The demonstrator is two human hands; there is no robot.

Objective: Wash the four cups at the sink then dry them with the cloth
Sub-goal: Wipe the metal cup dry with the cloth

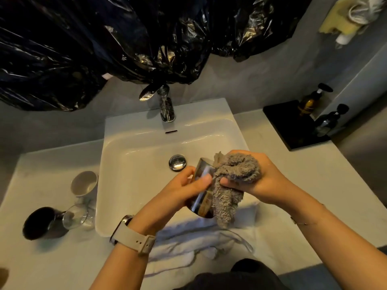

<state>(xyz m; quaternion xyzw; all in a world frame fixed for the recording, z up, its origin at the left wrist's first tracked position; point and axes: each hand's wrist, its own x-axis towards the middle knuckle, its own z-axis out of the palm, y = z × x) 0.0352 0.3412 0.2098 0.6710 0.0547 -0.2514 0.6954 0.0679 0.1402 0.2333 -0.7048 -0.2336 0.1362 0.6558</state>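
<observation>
Drying step: over the sink (117, 155), the left hand (184, 185) grips a dark cup (202, 197) while the right hand (257, 174) clutches the cloth (234, 185) against it; next, probably wiping inside.

Over the sink (134, 164) the basin lies open behind my hands, with only the drain plug (177, 162) on its floor and the faucet (166, 107) jutting over the far rim. On the surface (52, 258) to the left, a pale mug (84, 183), a clear glass (76, 216) and a dark cup (41, 222) crowd the sink's edge. A white towel (199, 241) covers the near rim. At far right a black tray (293, 126) carries two pump bottles (310, 101); the surface between tray and sink is free.
</observation>
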